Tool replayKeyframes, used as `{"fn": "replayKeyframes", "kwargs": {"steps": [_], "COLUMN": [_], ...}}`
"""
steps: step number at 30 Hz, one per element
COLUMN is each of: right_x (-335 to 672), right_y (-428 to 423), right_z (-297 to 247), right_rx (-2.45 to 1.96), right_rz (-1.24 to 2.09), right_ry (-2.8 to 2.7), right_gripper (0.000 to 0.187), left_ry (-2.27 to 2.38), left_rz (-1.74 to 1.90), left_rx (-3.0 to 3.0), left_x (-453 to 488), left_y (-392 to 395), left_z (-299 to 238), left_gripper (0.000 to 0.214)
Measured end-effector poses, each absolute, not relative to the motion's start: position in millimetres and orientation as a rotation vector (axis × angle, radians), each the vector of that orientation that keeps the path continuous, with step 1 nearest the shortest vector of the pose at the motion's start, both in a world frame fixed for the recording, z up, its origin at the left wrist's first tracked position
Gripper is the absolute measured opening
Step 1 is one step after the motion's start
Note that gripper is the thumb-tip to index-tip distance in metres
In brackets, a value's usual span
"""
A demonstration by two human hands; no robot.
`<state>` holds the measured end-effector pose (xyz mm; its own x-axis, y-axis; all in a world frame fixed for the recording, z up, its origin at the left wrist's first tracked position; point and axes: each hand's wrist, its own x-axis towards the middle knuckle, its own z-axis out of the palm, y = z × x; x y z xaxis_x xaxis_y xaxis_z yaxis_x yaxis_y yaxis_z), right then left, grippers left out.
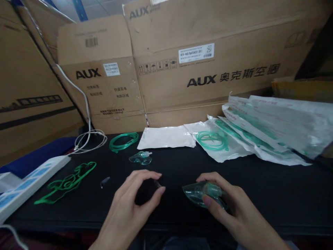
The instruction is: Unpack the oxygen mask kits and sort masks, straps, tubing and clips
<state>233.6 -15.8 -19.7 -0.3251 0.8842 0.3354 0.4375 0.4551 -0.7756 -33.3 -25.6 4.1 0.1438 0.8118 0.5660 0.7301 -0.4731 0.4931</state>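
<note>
My right hand (229,198) grips a clear, green-tinted oxygen mask (192,194) just above the black table, thumb and fingers around its connector. To the left, my left hand (135,201) has thumb and index finger curled towards each other, with a small clear plastic piece (157,184) between the tips; its exact kind cannot be made out. Beyond that hand lies another small clear plastic part with a pale nozzle (142,158). A small clear piece (104,182) rests farther left, near a flat, bright green strap-like outline (69,182).
Coiled green tubing (123,142) lies at the back, beside a white packet (166,137). A second tubing coil (212,140) sits on packaging, next to stacked packets (275,125). A white power strip (33,184) runs along the left; cardboard boxes (166,86) wall the back.
</note>
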Motion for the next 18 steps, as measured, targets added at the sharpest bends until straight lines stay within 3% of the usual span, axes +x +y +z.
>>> {"fn": "replayKeyframes", "kwargs": {"steps": [9,18], "right_x": [232,232], "right_y": [-18,-19], "right_z": [-21,-18], "right_rx": [-1.127,-1.148], "right_rz": [0.740,0.806], "right_ry": [-1.934,-1.912], "right_gripper": [0.021,0.021], "left_ry": [1.925,2.093], "left_rz": [0.982,0.849], "left_rx": [2.378,2.140], "left_x": [-151,-182], "left_y": [-24,-25], "left_z": [-9,-12], "left_gripper": [0.035,0.064]}}
